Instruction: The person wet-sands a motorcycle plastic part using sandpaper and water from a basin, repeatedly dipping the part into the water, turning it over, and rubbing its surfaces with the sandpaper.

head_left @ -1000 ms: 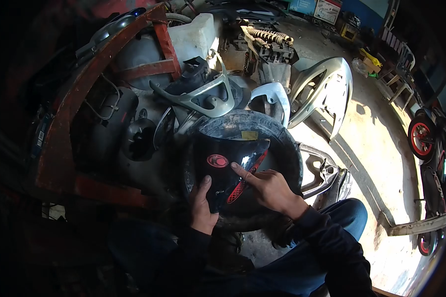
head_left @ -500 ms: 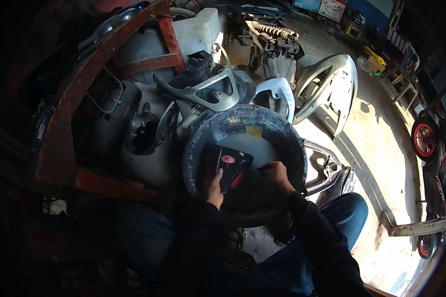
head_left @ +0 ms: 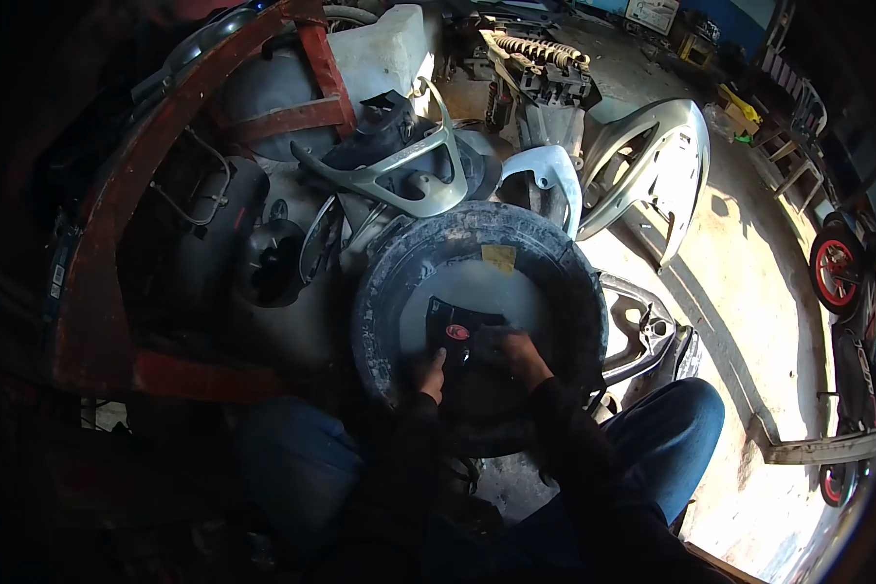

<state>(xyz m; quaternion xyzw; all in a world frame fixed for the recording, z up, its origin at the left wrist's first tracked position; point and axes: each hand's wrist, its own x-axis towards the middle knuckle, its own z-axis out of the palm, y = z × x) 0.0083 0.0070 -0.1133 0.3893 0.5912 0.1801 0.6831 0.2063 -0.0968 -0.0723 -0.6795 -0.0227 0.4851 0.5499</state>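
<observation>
A round black tub [head_left: 384,282] with greyish liquid stands between my knees. Inside it, low over the liquid, is a dark panel [head_left: 448,316] with a red oval emblem. My left hand [head_left: 432,377] grips the panel's lower left edge, thumb on its face. My right hand [head_left: 524,358] is closed at the panel's right side; its fingers are blurred and in shadow, and whatever they hold is hidden. A yellowish piece [head_left: 499,257] sticks to the tub's inner far wall.
Silver-green fairing parts [head_left: 428,200] lie beyond the tub, and a large one [head_left: 603,185] leans at the right. A rusty red metal frame [head_left: 97,263] rises at the left. A motorcycle [head_left: 852,360] stands far right, beside a metal bar [head_left: 827,447].
The panel has gone down deeper into the tub with my left hand. My right hand, earlier pointing at the emblem, moved off to the right, closed, and is now back beside the panel.
</observation>
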